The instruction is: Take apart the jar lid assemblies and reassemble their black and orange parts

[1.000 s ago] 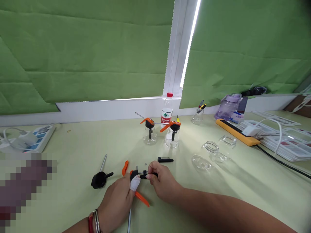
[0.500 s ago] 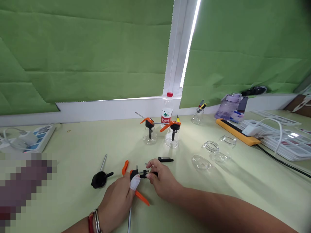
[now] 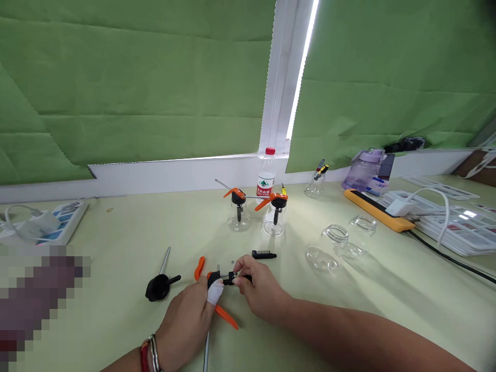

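Note:
My left hand [image 3: 188, 310], with white tape round a digit, is closed on a black device with orange handles [image 3: 227, 317] and a thin metal rod [image 3: 206, 351] that points toward me. My right hand [image 3: 260, 289] pinches the far right end of the device's black stem [image 3: 228, 279], by a slim metal pin. What exactly sits between the right fingertips is hidden. Just beyond them lies a tiny metal piece [image 3: 232, 262], too small to name. A black part with a coiled spring [image 3: 264, 254] rests behind my right hand. Left of my hands is a black lid-like part [image 3: 158, 287] with a metal rod.
Two glass vessels with black-and-orange tops [image 3: 274, 222] stand ahead, before a water bottle [image 3: 267, 175]. Several clear glass pieces [image 3: 323, 259] lie right. Beyond them are an orange power strip [image 3: 377, 211] and white trays [image 3: 437, 227]. Another power strip [image 3: 72, 222] is far left.
Almost nothing differs. My right fingertips have shifted very slightly at the end of the stem; my left hand keeps its hold.

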`<action>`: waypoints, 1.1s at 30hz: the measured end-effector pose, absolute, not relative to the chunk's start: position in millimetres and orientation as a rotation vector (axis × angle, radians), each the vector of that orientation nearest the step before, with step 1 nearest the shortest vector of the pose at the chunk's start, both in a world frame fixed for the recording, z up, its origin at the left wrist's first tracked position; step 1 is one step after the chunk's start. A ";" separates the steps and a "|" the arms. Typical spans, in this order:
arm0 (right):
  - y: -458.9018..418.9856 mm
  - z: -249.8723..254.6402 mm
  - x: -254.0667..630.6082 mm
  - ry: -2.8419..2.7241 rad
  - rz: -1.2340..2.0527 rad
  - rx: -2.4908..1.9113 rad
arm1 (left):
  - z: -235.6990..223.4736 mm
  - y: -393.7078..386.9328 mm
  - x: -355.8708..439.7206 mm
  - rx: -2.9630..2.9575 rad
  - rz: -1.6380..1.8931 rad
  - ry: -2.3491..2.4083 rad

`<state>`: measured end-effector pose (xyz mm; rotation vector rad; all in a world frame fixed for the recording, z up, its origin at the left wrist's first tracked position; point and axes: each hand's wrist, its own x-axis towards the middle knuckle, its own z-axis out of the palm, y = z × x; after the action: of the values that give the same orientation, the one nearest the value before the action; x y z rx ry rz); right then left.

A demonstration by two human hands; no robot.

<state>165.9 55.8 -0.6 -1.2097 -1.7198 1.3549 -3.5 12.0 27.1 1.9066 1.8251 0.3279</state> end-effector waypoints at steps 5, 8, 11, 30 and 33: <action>55.8 0.5 165.3 -1.716 1.350 -1.237 | 27.7 12.1 -3.2 1.927 0.338 1.819; 54.9 0.7 164.9 -1.680 1.368 -1.248 | 27.6 12.5 -3.4 1.919 0.338 1.827; 54.0 1.6 165.2 -1.658 1.398 -1.225 | 27.1 12.0 -4.2 1.905 0.355 1.809; 53.3 -0.1 164.7 -1.566 1.434 -1.237 | 26.7 10.7 -4.7 1.906 0.367 1.809; 52.8 -1.0 165.1 -1.559 1.433 -1.181 | 25.9 11.4 -5.1 1.911 0.364 1.806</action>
<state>165.1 52.8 -1.0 -1.1806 -1.5592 1.4329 -5.1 11.4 25.9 1.9111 1.8055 0.3640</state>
